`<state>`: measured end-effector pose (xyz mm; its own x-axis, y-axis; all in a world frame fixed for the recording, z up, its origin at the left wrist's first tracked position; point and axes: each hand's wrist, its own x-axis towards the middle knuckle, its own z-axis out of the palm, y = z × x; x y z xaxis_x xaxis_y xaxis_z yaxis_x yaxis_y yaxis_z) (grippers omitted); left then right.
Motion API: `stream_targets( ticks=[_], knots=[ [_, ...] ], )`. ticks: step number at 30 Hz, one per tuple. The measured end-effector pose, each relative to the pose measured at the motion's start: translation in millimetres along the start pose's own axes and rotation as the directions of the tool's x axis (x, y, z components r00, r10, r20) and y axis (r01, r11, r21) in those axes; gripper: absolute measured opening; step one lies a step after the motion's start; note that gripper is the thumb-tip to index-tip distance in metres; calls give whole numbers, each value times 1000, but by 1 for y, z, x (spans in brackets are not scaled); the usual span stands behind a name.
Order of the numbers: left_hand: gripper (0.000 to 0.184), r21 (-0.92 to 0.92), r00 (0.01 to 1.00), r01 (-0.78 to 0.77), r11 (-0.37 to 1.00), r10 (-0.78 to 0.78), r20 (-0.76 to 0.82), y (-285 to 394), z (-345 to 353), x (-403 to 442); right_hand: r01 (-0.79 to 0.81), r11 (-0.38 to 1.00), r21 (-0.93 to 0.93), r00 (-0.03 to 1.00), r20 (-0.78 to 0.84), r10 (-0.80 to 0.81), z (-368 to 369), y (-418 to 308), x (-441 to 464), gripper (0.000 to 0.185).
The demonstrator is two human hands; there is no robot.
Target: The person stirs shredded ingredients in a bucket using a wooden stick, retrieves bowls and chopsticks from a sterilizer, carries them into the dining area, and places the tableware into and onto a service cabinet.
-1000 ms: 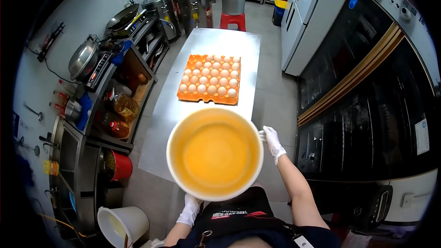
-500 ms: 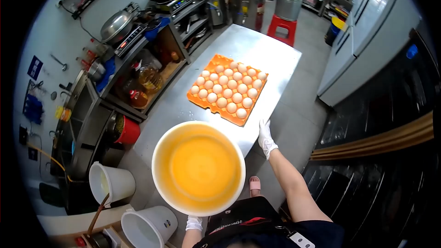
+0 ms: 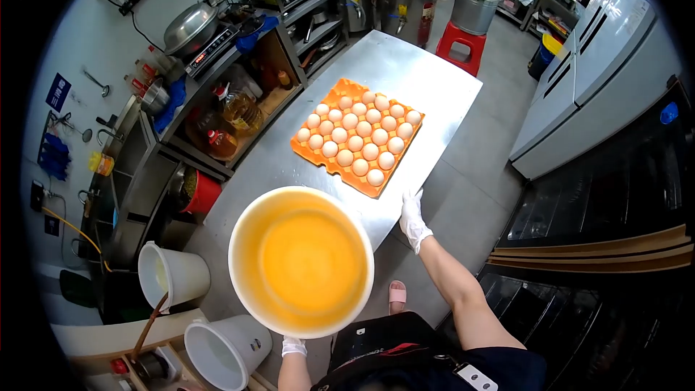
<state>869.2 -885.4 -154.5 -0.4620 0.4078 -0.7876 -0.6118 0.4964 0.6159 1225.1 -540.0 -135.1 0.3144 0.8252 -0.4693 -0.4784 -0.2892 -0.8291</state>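
Note:
A large round white tub with a yellow-orange inside fills the lower middle of the view. Under its near rim shows my left hand, in a white glove, its fingers hidden beneath the tub. My right hand, gloved too, is at the right edge of the metal table, fingers stretched out and apart from the tub. Beyond the tub, an orange egg tray holding several pale eggs lies on the table.
To the left are a shelf unit with oil bottles, a red bucket and two white buckets. A red stool bearing a pot stands behind the table. Dark glass-door cabinets stand at right.
My right hand has left the tub's side and is now at the table edge. The view has turned, and the tub appears lower and further left, with my left hand still under it.

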Motion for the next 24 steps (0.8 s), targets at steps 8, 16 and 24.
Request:
stream_targets(
  ticks=[8,16,24],
  knots=[
    [45,-26,997,-76,997,76,6,-12,-6,24,14,999,-33,1000,11,-14,-4,37,33,77],
    [50,-65,991,-132,989,132,9,-18,-2,44,15,999,48,999,32,-17,2,41,40,77],
    [58,-135,926,-355,925,368,87,29,44,61,-23,996,-92,996,86,31,-9,41,43,81]
  ],
)
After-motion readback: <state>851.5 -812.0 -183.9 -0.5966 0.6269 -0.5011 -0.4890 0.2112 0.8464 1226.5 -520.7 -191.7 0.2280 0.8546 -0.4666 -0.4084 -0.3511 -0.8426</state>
